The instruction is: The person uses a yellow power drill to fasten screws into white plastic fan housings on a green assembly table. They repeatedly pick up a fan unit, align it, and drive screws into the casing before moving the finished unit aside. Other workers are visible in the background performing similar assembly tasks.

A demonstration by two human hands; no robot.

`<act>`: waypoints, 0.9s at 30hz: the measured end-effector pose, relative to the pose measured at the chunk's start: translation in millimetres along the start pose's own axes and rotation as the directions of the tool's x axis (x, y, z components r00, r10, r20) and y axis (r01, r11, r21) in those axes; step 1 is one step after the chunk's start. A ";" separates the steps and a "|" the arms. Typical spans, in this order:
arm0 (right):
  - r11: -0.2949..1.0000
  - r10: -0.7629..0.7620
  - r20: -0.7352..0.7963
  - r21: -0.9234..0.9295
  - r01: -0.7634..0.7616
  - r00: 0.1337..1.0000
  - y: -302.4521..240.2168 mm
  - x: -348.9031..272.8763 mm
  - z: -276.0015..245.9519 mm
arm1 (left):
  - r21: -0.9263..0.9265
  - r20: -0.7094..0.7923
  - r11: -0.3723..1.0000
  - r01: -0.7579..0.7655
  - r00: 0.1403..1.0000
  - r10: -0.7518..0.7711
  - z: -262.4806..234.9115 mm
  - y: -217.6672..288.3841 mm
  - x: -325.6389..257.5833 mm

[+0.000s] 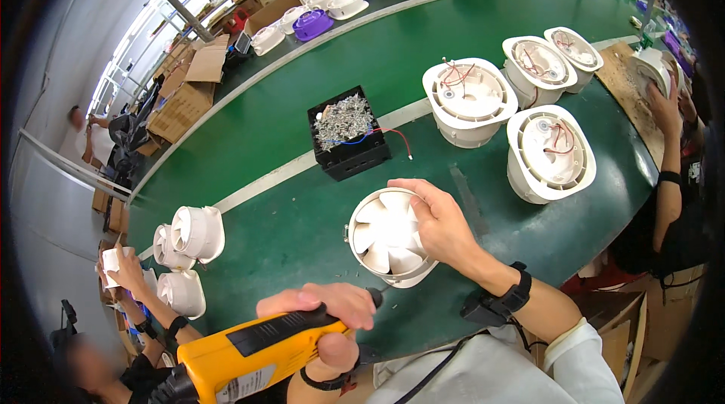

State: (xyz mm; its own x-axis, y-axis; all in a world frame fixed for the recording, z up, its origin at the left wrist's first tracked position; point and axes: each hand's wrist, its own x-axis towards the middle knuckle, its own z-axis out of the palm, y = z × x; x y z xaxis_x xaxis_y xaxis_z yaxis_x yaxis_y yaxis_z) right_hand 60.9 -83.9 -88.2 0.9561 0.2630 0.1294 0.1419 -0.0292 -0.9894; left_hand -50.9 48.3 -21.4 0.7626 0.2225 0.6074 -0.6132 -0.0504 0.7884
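My left hand (328,317) is wrapped round a yellow-and-black electric screwdriver (257,355). Its black nose points at the near side of a round white fan (389,234), whose blades face up. Whether the bit touches the fan's housing, I cannot tell. My right hand (445,226) grips the fan's rim from the right, thumb and fingers over the edge, and steadies it on the green bench. Just beyond the fan stands a black box (355,166) heaped with small silver screws (343,121); a red and a blue wire lie across it.
Several white fan housings (551,151) with red wires stand at the right; more white fans (198,232) stand at the left. Co-workers' hands (664,109) work at both sides. White and purple housings (312,24) line the far bench, near cardboard boxes (181,98).
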 end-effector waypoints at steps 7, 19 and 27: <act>1.000 -0.017 -0.052 -0.007 0.017 0.998 -0.1 -3.4 0.7 | 0.163 -0.101 0.981 -0.106 0.987 0.124 -4.5 -6.5 4.6; 0.967 0.173 0.205 -0.222 -0.126 0.963 -20.0 1.0 -30.8 | -0.132 -0.052 0.991 0.018 0.998 -0.025 -5.3 14.3 4.2; 0.999 -0.015 0.686 -0.023 0.042 0.727 1.3 47.3 -21.1 | 0.039 -0.048 0.996 -0.083 0.995 0.085 9.7 25.5 15.8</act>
State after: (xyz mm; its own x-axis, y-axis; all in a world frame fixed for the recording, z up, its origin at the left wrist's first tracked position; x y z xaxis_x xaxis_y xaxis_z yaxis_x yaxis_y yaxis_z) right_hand 111.7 -91.9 -82.0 0.5172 0.8535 0.0642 0.1879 -0.0400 -0.9814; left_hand -52.4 41.0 9.3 0.6970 0.2637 0.6668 -0.6659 -0.1069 0.7383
